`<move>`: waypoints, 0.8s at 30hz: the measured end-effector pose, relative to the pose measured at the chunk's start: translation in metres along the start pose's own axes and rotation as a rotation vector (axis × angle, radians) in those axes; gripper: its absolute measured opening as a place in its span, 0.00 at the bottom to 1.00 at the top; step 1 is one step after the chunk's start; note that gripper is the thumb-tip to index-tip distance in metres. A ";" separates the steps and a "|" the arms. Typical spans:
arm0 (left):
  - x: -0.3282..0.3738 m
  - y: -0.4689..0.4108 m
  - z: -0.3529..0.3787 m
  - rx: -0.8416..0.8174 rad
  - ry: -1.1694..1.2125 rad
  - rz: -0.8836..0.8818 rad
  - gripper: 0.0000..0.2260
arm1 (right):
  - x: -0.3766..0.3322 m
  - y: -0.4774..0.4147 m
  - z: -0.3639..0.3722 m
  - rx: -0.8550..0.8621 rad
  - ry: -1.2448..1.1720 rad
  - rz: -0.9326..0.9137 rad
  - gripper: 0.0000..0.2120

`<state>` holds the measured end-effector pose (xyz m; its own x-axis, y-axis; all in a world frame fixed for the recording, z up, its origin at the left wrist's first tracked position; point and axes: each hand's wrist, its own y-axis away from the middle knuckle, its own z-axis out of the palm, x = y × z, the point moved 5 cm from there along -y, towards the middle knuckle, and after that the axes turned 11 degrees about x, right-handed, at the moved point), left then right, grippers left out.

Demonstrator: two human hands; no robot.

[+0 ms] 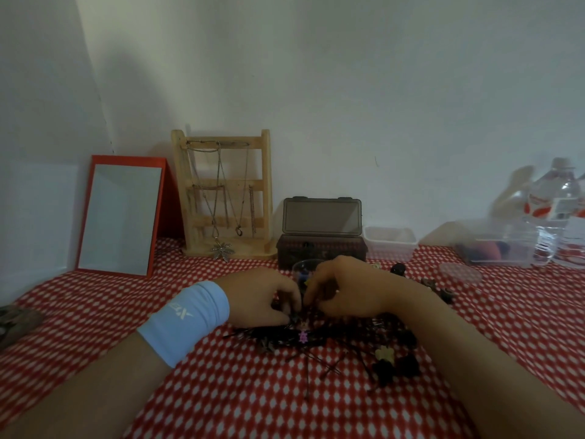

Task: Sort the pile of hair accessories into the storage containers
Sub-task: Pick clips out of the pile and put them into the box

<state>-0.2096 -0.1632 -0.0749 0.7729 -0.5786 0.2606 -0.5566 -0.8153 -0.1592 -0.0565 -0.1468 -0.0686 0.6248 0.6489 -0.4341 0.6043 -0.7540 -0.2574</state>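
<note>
A dark pile of hair accessories (319, 340) lies on the red-and-white cloth, with black bobby pins, a small purple clip (303, 336), a yellow clip (384, 353) and dark claw clips (395, 369). My left hand (262, 297), with a light blue wristband, and my right hand (348, 291) are curled over the pile's far edge, fingertips nearly touching. What the fingers pinch is hidden. Behind them stand a small clear round cup (305, 267) with coloured bits, an open brown box (321, 247) and a clear tub (390, 243).
A red-framed mirror (122, 217) and a wooden necklace stand (223, 194) lean on the wall at the back left. At the back right are a clear container (497, 245), a round lid (460, 272) and water bottles (557, 213). More dark clips (438, 288) lie to the right.
</note>
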 end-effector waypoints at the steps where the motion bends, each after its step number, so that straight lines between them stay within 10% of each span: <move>1: 0.000 0.000 -0.002 0.013 0.033 -0.005 0.08 | -0.001 0.000 0.001 -0.010 0.004 -0.008 0.13; 17: -0.009 0.004 -0.020 -0.006 0.086 -0.064 0.05 | -0.009 -0.004 0.016 0.011 -0.007 -0.064 0.07; 24: 0.000 0.014 -0.027 -0.211 0.127 -0.111 0.08 | 0.010 -0.014 -0.021 0.512 -0.029 0.091 0.08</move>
<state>-0.2256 -0.1744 -0.0516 0.7954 -0.4678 0.3853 -0.5326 -0.8430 0.0759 -0.0482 -0.1275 -0.0511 0.6451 0.5810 -0.4962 0.2243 -0.7648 -0.6040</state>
